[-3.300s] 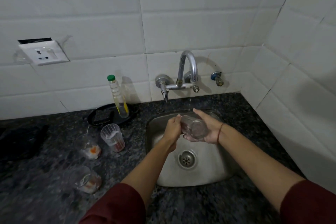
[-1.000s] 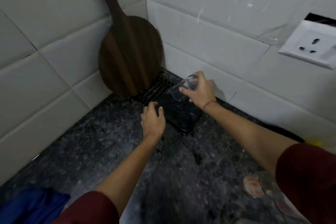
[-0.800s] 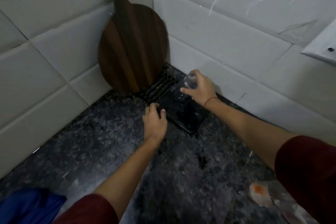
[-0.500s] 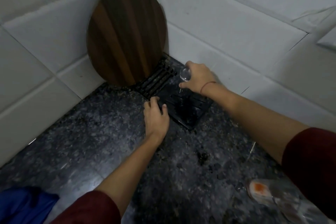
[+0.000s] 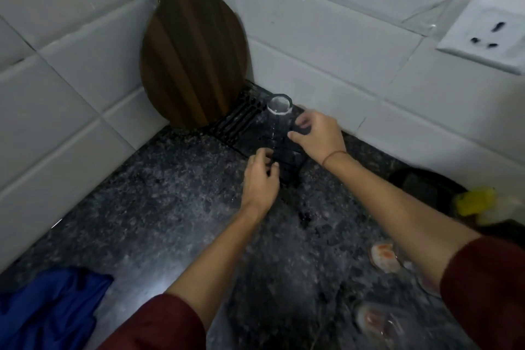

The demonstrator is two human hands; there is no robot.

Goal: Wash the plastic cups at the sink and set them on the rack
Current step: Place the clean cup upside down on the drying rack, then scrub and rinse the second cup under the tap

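While the plastic cup (image 5: 279, 118) sits base-up on the far-corner rack (image 5: 241, 119), light, thin, probably slippery, I'd pinch its side wall gently; right hand (image 5: 316, 136) at it, grip unclear, left hand (image 5: 260, 179) resting relaxed on the rack's near edge.

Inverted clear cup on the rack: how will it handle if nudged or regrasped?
Likely light and slightly flexible: the clear cup is thin see-through plastic. Tall and narrow, mouth down on the slatted rack, it may tip if pushed near its top. Once over, its round wall would probably roll.
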